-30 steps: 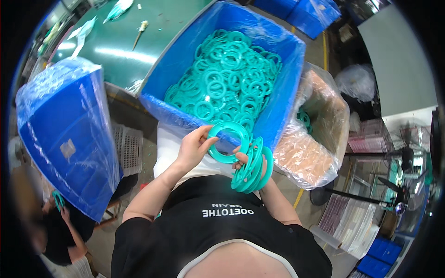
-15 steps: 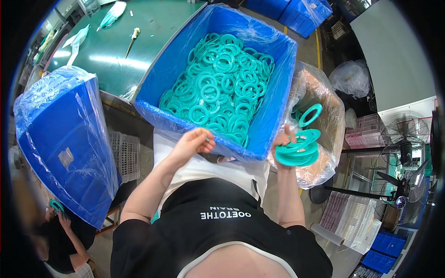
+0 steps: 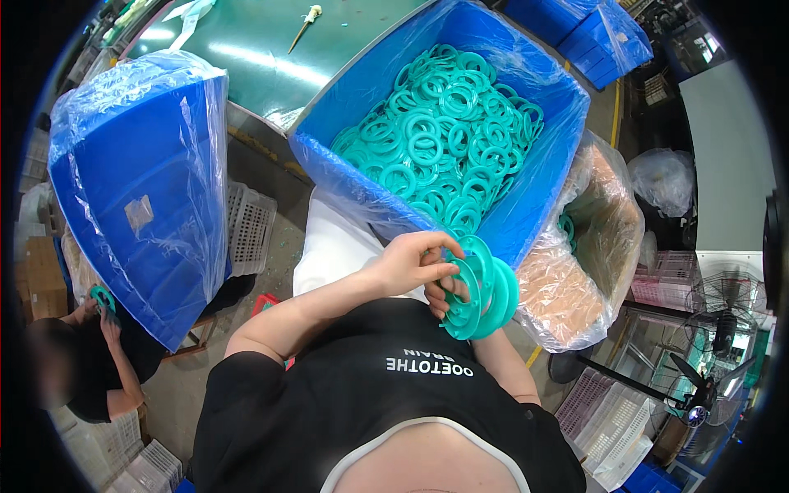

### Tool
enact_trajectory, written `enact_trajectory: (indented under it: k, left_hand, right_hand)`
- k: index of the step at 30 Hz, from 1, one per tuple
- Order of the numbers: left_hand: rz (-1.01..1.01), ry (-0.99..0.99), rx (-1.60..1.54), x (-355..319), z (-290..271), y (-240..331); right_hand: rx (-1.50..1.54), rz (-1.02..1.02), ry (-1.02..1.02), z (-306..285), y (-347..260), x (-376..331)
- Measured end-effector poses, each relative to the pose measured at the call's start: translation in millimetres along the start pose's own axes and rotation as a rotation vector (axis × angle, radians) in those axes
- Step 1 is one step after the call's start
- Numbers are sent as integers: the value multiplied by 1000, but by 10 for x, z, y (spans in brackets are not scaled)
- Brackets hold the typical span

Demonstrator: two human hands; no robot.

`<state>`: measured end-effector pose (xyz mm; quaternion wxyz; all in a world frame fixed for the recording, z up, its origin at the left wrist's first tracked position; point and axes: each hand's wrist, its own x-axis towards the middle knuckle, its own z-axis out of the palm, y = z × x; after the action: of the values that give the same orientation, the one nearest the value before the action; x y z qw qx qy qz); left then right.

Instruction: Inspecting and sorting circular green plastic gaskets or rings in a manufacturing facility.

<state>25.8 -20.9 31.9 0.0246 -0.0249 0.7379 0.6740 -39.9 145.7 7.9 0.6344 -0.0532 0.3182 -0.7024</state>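
Observation:
A bunch of turquoise plastic rings (image 3: 491, 300) hangs together in front of my shirt, just off the near corner of the blue bin. My right hand (image 3: 437, 301) carries the bunch; its fingers curl through the ring openings, and most of this hand is hidden behind the rings. From the left, my left hand (image 3: 415, 261) reaches over, its thumb and fingers closed on the rim of the nearest ring. Beyond both hands, a heap of similar loose rings (image 3: 424, 149) fills the bottom of the blue bin (image 3: 538, 193), which is lined with clear film.
To the right stands a film-lined cardboard box (image 3: 567, 308) with some rings inside. A tilted blue bin (image 3: 140, 205) under film is at the left, a white crate (image 3: 249, 230) beside it. A green table (image 3: 271, 53) lies beyond. At lower left, a co-worker's hands (image 3: 107, 324) hold a ring.
My right hand has brought its rings from beside the cardboard box in toward my body. My left hand has moved right and taken hold of a ring. The loose ring above the box is gone. The view has shifted.

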Motion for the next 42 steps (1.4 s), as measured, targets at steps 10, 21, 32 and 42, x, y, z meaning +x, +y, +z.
enact_trajectory:
  k: [10, 21, 32, 42]
  left_hand:
    - [144, 399, -278, 57, -94, -286]
    - [-110, 115, -473, -161, 81, -368]
    - [-326, -243, -448, -32, -219, -281]
    - [65, 32, 381, -81, -139, -165]
  right_hand:
    - [220, -262, 242, -162, 31, -10]
    - [-550, -379, 596, -182, -83, -141]
    - [-930, -204, 365, -1, -281, -313]
    - [-881, -155, 363, -49, -285, -322]
